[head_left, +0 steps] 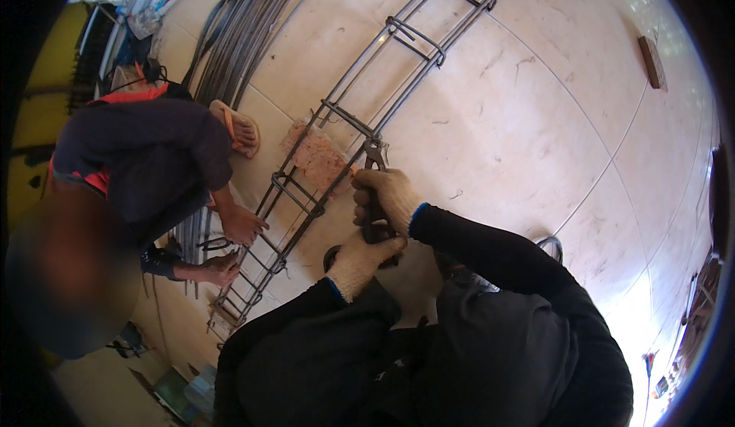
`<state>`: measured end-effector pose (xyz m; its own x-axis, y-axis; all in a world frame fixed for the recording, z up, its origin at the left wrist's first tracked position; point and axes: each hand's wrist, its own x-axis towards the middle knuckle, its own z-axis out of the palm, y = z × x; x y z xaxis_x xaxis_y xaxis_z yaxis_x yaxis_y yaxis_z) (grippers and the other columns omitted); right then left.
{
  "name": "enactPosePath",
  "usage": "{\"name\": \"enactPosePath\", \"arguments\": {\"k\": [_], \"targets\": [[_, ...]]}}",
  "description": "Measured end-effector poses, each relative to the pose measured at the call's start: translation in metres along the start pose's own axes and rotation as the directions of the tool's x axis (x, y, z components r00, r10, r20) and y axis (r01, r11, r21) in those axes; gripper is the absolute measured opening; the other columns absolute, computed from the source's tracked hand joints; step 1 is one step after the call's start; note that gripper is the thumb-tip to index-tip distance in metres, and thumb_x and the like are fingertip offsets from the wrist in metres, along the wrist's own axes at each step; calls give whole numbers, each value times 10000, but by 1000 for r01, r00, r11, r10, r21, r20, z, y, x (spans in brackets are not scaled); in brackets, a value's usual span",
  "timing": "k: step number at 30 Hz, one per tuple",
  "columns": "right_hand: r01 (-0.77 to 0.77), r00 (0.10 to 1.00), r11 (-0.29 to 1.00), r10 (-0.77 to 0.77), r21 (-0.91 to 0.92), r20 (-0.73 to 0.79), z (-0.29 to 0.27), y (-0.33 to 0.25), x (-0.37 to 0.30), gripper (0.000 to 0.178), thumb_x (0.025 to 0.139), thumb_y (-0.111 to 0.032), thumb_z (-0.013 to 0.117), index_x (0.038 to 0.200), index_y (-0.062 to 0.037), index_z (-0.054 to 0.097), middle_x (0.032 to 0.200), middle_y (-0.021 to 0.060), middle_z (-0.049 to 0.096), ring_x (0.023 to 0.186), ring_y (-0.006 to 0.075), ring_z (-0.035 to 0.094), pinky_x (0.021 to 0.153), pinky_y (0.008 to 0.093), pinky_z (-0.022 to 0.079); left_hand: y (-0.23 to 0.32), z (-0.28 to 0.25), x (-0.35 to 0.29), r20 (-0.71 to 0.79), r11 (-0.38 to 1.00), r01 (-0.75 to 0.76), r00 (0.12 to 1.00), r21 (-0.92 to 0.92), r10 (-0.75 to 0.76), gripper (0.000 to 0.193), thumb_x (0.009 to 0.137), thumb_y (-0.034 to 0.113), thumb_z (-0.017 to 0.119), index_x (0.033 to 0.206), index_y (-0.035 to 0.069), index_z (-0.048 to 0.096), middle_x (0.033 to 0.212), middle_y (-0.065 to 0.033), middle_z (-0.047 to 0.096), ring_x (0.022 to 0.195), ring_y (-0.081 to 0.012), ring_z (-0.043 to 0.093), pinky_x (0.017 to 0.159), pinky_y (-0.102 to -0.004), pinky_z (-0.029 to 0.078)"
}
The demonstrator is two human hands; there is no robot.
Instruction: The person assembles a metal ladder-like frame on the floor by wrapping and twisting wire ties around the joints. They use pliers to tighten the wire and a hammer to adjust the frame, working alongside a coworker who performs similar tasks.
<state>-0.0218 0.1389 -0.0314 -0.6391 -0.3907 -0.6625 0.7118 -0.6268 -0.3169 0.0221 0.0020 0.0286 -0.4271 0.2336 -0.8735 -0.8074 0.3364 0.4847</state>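
A long cage of steel rebar (282,232) with square stirrups runs diagonally across the tiled floor. My right hand (392,197), in a cream knit glove, is closed around dark pincers (374,155), whose jaws meet the cage bar at a stirrup corner. Just below it, my gloved left hand (356,265) is closed on a dark ring-shaped coil (331,259) that looks like tie wire; the palm hides part of it. A rough reddish block (318,159) lies under the cage, beside my right hand.
At the left a co-worker crouches, with one hand (243,226) and the other (218,270) at the cage's near end. A bundle of long steel bars (249,33) lies beyond. A small brown block (652,63) rests on the floor at far right.
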Motion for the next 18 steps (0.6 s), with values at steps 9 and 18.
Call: {"name": "enactPosePath", "arguments": {"k": [9, 18], "targets": [[230, 971, 676, -212, -700, 115, 4, -1, 8, 260, 1018, -215, 653, 1062, 41, 669, 846, 111, 658, 689, 256, 705, 658, 440, 624, 22, -2, -10, -51, 855, 29, 999, 517, -3, 495, 863, 282, 808, 1194, -35, 621, 970, -92, 713, 836, -215, 672, 711, -310, 524], [-78, 993, 885, 26, 460, 119, -1, -1, -2, 277, 1005, -268, 699, 1114, -26, 622, 864, 72, 639, 741, 230, 674, 763, 421, 632, 6, 2, -9, 460, 642, 414, 882, -645, -107, 167, 977, 223, 675, 886, 171, 545, 733, 43, 437, 536, -92, 377, 502, -258, 316]]}}
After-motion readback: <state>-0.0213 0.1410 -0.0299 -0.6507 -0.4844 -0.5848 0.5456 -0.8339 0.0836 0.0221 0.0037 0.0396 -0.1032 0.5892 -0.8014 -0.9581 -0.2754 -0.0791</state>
